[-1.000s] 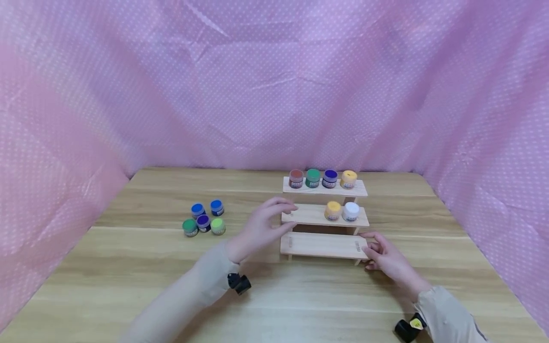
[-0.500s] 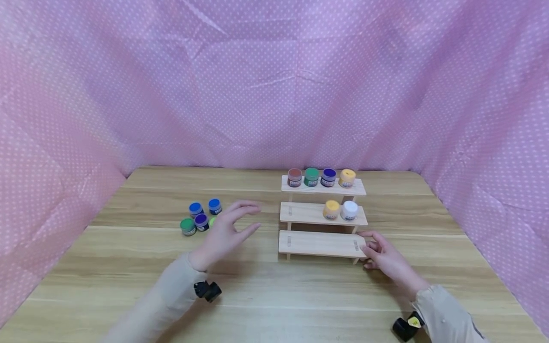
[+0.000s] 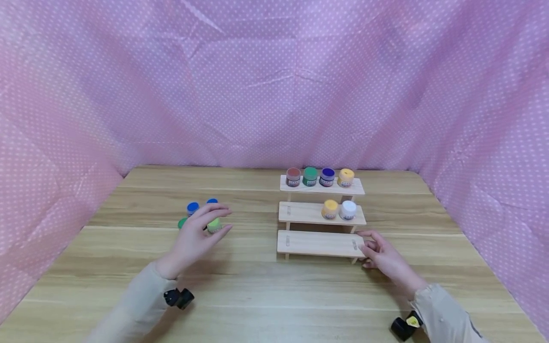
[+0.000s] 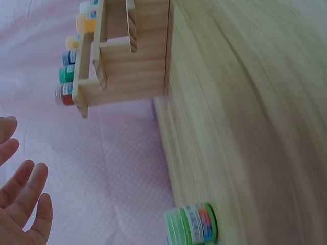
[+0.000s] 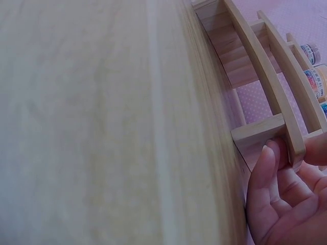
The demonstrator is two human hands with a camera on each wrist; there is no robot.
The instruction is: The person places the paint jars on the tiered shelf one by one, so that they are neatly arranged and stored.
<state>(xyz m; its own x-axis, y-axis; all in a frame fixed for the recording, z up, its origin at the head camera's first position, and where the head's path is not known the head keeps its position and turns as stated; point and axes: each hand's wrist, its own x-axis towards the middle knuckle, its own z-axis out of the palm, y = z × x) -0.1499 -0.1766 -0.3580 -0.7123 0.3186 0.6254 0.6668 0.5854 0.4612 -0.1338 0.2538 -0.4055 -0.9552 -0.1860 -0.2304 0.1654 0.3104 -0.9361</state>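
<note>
My left hand (image 3: 190, 243) hovers over a group of small paint jars on the table, fingers spread apart from the thumb and holding nothing. Between them in the head view shows a light green paint jar (image 3: 214, 226), which stands apart from the fingers in the left wrist view. Beyond the hand are blue paint jars (image 3: 192, 208) and a partly covered green paint jar (image 3: 182, 222). My right hand (image 3: 388, 262) pinches the right end of the lowest step of a three-tier wooden display rack (image 3: 317, 244), thumb above and fingers curled beneath.
On the rack's top step stand red (image 3: 293, 177), green (image 3: 310, 176), purple (image 3: 327, 177) and yellow (image 3: 345, 177) paint jars. A yellow jar (image 3: 330, 209) and a white jar (image 3: 348, 210) occupy the middle step's right half. Pink dotted cloth (image 3: 274, 85) surrounds the wooden table (image 3: 274, 295).
My left hand has moved left from beside the rack's middle step to the loose paint jars, its fingers still apart. My right hand keeps its grip on the rack.
</note>
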